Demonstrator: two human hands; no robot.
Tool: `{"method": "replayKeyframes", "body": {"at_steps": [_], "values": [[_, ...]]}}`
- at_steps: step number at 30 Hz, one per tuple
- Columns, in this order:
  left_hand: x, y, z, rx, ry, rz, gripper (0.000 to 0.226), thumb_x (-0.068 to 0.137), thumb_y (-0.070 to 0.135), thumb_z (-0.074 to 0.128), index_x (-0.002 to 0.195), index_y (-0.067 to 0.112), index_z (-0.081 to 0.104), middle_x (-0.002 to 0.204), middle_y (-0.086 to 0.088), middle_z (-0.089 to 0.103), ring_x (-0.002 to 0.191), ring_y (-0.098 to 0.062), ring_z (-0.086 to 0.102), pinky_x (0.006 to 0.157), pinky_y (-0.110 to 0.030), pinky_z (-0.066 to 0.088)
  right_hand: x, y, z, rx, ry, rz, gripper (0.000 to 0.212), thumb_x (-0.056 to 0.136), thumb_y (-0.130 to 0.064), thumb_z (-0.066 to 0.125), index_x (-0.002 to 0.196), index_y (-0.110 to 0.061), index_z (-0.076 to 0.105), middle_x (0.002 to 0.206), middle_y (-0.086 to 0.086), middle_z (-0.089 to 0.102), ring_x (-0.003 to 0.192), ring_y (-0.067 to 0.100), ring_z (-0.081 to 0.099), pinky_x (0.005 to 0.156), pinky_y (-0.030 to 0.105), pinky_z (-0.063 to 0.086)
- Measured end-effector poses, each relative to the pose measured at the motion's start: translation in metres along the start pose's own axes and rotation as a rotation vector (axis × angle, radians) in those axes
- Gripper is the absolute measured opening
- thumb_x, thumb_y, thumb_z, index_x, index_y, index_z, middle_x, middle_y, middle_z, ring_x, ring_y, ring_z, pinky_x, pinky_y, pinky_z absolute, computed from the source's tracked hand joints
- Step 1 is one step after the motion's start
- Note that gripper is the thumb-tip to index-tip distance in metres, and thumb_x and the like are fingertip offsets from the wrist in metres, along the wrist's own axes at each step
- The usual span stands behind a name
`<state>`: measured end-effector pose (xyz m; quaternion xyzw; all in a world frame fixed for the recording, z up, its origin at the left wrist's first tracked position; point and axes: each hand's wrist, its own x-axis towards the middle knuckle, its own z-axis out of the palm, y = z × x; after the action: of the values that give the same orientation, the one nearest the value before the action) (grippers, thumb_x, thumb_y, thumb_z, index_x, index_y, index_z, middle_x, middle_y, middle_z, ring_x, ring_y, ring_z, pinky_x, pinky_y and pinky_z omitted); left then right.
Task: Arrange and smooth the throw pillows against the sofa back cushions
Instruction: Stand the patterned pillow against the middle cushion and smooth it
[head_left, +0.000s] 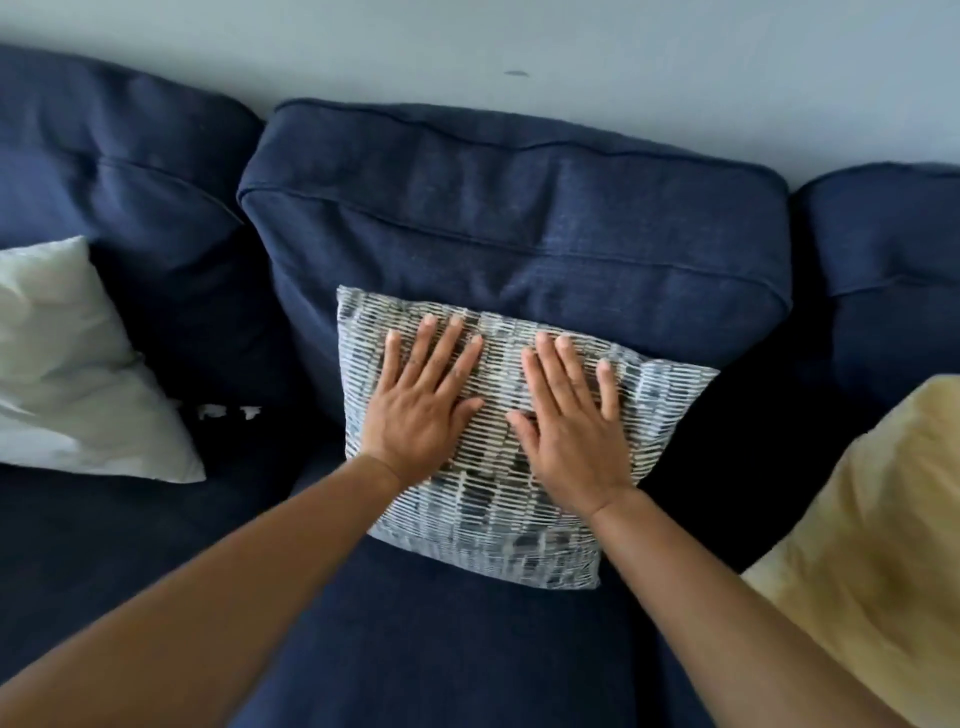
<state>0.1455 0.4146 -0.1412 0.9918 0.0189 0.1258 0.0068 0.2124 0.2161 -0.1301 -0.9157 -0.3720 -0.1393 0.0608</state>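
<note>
patterned pillow (498, 499): centre, leaning on middle back cushion (519, 208)
left hand (423, 402): flat on pillow, fingers spread, gripping nothing
right hand (571, 415): same, just beside left
white pillow (78, 374): 9 o'clock
yellow pillow (883, 530): 4 o'clock

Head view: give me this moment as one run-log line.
stage: smoothing | left hand: flat on blue-and-white patterned throw pillow | right hand: flat on same | pillow: against navy back cushion

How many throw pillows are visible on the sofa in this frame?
3. A white pillow at the left, a patterned pillow in the middle under both flat hands, and a yellow pillow at the right edge. Others may lie outside the frame.
</note>
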Motion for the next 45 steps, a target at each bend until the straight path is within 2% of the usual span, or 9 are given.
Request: {"method": "replayKeyframes", "body": {"at_steps": [6, 9, 12, 16, 23, 28, 33, 41, 45], "values": [[0.013, -0.074, -0.009, 0.131, 0.014, -0.113, 0.066, 0.103, 0.053, 0.026, 0.158, 0.016, 0.027, 0.163, -0.011, 0.029, 0.153, -0.034, 0.015, 0.123, -0.057, -0.005, -0.005, 0.069, -0.001, -0.146, 0.089, 0.167, 0.065, 0.103, -0.049, 0.033, 0.156, -0.013, 0.027, 0.165, 0.006, 0.022, 0.152, 0.025, 0.018, 0.120, 0.053, 0.005], [0.022, -0.077, -0.021, 0.128, 0.082, -0.070, 0.049, 0.102, 0.048, 0.042, 0.139, 0.018, 0.055, 0.125, -0.009, 0.060, 0.129, -0.033, 0.046, 0.124, -0.055, 0.005, -0.002, 0.066, -0.005, -0.113, 0.252, 0.154, 0.043, 0.101, -0.041, 0.049, 0.135, -0.016, 0.058, 0.124, 0.008, 0.061, 0.118, 0.029, 0.048, 0.108, 0.050, 0.023], [0.031, -0.074, -0.034, 0.040, 0.226, -0.095, 0.026, 0.100, 0.035, 0.049, 0.101, 0.021, 0.071, 0.092, -0.003, 0.063, 0.099, -0.029, 0.059, 0.120, -0.047, 0.015, 0.010, 0.060, -0.012, -0.016, 0.419, 0.173, 0.024, 0.099, -0.032, 0.053, 0.097, -0.022, 0.074, 0.088, 0.002, 0.062, 0.094, 0.024, 0.047, 0.093, 0.043, 0.027], [0.028, -0.073, -0.045, -0.023, 0.403, -0.276, 0.025, 0.101, 0.025, 0.047, 0.094, 0.021, 0.071, 0.086, 0.002, 0.064, 0.093, -0.023, 0.059, 0.118, -0.048, 0.019, 0.024, 0.054, -0.022, 0.069, 0.532, 0.223, 0.013, 0.095, -0.019, 0.062, 0.089, -0.022, 0.073, 0.082, 0.002, 0.059, 0.090, 0.022, 0.048, 0.091, 0.041, 0.027], [0.027, -0.056, -0.042, -0.065, 0.621, -0.450, 0.021, 0.102, 0.023, 0.048, 0.096, 0.021, 0.068, 0.089, -0.004, 0.060, 0.093, -0.024, 0.050, 0.110, -0.049, 0.028, 0.033, 0.050, -0.022, 0.090, 0.675, 0.266, 0.012, 0.096, -0.017, 0.064, 0.091, -0.022, 0.074, 0.082, 0.004, 0.060, 0.091, 0.022, 0.048, 0.095, 0.041, 0.027], [0.016, -0.055, -0.025, -0.051, 0.452, -0.406, 0.019, 0.102, 0.022, 0.049, 0.102, 0.022, 0.068, 0.095, -0.005, 0.062, 0.098, -0.029, 0.054, 0.111, -0.058, 0.031, 0.016, 0.049, -0.003, 0.094, 0.523, 0.234, 0.010, 0.096, -0.018, 0.065, 0.092, -0.019, 0.073, 0.087, 0.005, 0.062, 0.089, 0.030, 0.056, 0.096, 0.045, 0.028], [0.013, -0.035, -0.035, -0.134, 0.514, -0.414, 0.037, 0.105, 0.030, 0.047, 0.139, 0.021, 0.057, 0.144, -0.004, 0.053, 0.139, -0.026, 0.044, 0.123, -0.051, 0.010, 0.017, 0.033, -0.018, 0.128, 0.547, 0.307, 0.024, 0.100, -0.027, 0.058, 0.120, -0.018, 0.067, 0.124, 0.006, 0.063, 0.125, 0.026, 0.052, 0.113, 0.050, 0.019], [-0.055, 0.018, 0.028, -0.202, 0.328, -0.108, 0.062, 0.103, 0.026, 0.031, 0.158, 0.007, 0.010, 0.163, -0.016, 0.016, 0.154, -0.033, 0.007, 0.124, -0.057, 0.005, -0.008, -0.060, 0.002, 0.097, 0.352, -0.223, 0.058, 0.104, -0.028, 0.041, 0.155, -0.012, 0.019, 0.162, 0.004, 0.018, 0.152, 0.018, 0.014, 0.122, 0.045, 0.004], [-0.049, -0.003, 0.062, -0.035, 0.243, -0.003, 0.064, 0.105, 0.037, 0.027, 0.160, 0.010, 0.009, 0.163, -0.014, 0.018, 0.155, -0.027, 0.001, 0.125, -0.052, 0.003, -0.008, -0.028, 0.052, -0.112, 0.159, -0.177, 0.072, 0.102, -0.045, 0.045, 0.158, -0.015, 0.012, 0.164, 0.002, 0.013, 0.152, 0.016, 0.012, 0.123, 0.041, -0.006]]}}
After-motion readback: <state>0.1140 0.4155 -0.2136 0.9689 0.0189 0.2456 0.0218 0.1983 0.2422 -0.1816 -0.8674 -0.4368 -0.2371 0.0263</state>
